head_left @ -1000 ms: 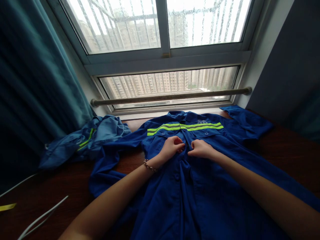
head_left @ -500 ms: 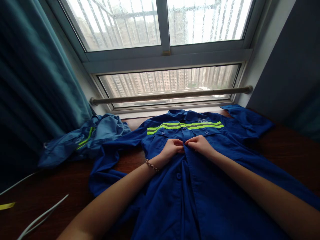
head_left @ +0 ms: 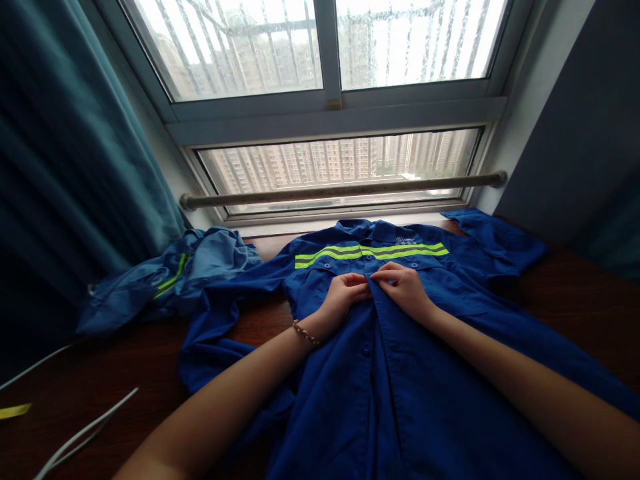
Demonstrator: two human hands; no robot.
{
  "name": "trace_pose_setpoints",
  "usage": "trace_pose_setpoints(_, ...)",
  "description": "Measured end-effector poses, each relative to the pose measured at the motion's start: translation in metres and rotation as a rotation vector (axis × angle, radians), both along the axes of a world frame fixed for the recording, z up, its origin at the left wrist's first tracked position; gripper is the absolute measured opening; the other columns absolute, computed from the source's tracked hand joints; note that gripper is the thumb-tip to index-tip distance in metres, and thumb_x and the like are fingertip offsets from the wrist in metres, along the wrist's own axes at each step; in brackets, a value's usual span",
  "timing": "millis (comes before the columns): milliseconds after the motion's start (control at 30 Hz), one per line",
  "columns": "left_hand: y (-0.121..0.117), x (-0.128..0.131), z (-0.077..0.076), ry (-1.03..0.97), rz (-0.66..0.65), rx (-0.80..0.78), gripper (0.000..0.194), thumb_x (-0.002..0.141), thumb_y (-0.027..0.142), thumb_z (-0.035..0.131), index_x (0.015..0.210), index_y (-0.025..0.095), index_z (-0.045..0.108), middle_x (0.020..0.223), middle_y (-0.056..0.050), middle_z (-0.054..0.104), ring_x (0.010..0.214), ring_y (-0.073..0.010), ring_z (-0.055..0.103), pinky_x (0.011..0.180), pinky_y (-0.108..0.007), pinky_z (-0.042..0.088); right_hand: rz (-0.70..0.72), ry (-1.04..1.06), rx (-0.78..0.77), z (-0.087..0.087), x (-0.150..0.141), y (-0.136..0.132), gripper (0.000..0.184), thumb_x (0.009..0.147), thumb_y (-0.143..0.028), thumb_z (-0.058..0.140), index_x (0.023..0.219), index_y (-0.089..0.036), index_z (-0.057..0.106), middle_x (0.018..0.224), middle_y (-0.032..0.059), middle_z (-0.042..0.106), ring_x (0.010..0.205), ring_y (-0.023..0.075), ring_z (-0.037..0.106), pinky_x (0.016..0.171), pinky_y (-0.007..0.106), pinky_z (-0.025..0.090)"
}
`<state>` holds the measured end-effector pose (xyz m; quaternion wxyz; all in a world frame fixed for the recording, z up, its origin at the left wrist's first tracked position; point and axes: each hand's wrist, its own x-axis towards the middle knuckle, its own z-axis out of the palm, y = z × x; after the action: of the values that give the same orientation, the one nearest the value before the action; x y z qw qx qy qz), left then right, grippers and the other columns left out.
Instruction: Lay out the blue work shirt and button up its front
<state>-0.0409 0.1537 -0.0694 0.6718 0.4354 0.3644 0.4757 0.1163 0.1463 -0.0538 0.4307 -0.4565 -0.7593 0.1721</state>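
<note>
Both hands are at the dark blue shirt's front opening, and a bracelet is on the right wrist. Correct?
Not quite: the head view shows the bracelet on the left wrist. The left hand and right hand are indeed at the front opening of the dark blue shirt.

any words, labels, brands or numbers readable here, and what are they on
None can be read.
Small white marking on the chest of the blue shirt, just above the yellow-green stripe at picture right: possibly lettering, but too small and blurred to make out.
No other lettering is discernible.
</note>
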Motion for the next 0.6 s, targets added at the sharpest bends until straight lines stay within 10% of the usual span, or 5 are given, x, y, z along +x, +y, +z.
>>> trace_pose_setpoints(600,0.003,0.001,-0.012,0.103,0.014,-0.023,0.029,0.06,0.031,0.073,0.072,0.012,0.055,0.067,0.0,0.057,0.06,-0.0086,0.057,0.06,-0.021,0.048,-0.106,-0.13,-0.047,-0.017,-0.008,-0.003,0.003,0.073,-0.017,0.059,0.072,-0.017,0.057,0.068,-0.0003,0.057,0.064,0.0127,0.053,0.06,0.023,0.04)
